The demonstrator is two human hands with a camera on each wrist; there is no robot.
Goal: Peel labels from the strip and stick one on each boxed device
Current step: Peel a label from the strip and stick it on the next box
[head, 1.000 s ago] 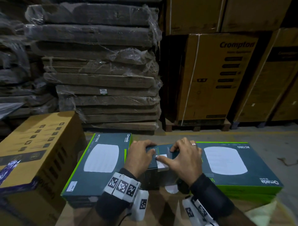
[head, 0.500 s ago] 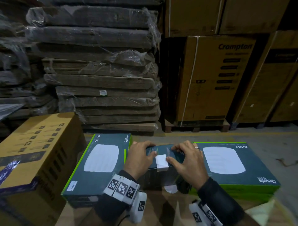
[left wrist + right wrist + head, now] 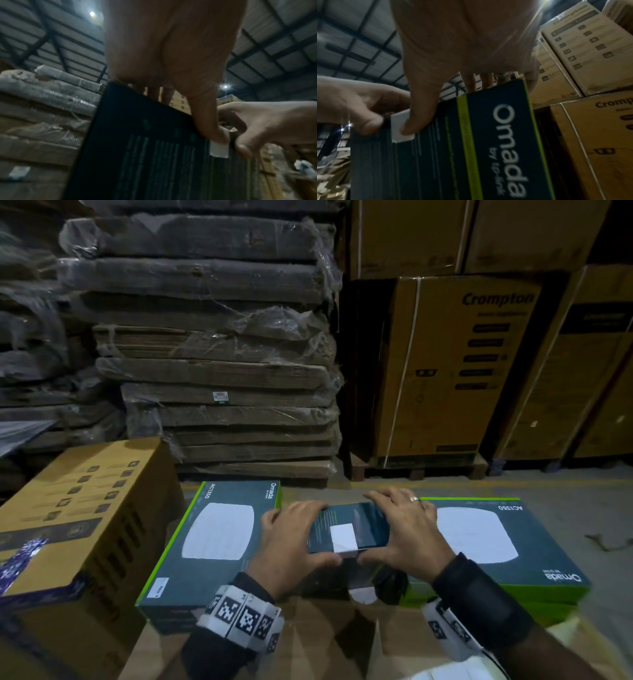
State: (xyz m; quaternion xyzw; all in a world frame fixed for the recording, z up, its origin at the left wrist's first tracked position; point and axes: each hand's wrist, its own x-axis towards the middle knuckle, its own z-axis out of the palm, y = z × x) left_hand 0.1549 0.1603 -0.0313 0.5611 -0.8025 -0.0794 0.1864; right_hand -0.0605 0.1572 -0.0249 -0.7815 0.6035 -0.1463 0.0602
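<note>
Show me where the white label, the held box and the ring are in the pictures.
white label (image 3: 343,537): head view, middle of its white face.
held box (image 3: 371,523): head view, dark top face right of the label.
ring (image 3: 414,499): head view, band on a right-hand finger.

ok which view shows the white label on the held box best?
Head view: the white label shows whole on the held box, between the left hand and right hand. Left wrist shows only its lower end under the left thumb; right wrist shows it half hidden by the right thumb.
</note>
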